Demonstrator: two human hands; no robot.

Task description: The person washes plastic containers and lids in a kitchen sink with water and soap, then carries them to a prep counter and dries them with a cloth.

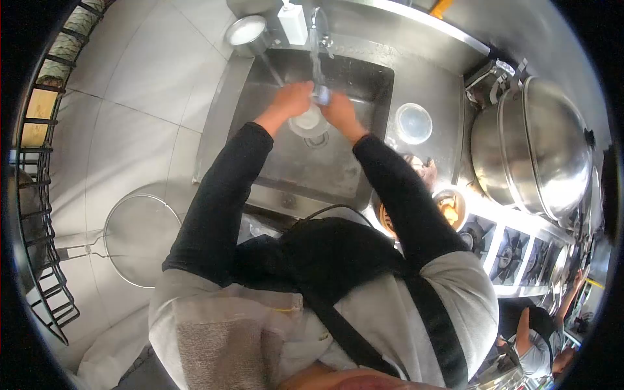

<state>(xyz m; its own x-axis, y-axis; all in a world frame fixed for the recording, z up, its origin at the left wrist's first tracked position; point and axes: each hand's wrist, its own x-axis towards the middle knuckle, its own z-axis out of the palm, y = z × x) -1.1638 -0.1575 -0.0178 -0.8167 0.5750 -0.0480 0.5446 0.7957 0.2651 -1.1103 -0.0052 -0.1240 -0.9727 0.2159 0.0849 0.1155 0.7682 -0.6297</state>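
Observation:
Both my hands are over a steel sink (364, 78), under a stream of water from the tap (318, 19). My left hand (291, 101) grips a clear round plastic container (308, 122) by its rim. My right hand (339, 109) holds a small bluish object (322, 96) right in the water stream, against the container. What that small object is I cannot tell. Both arms are in black sleeves.
A white soap bottle (292, 23) and a metal cup (247, 32) stand behind the sink. On the right counter lie a clear plastic tub (414, 123), a big lidded steel pot (533, 149), a bowl of orange food (450, 207) and gas burners (513, 250). A mesh strainer (140, 240) and wire rack (39, 214) are left. Another person (539, 331) works at lower right.

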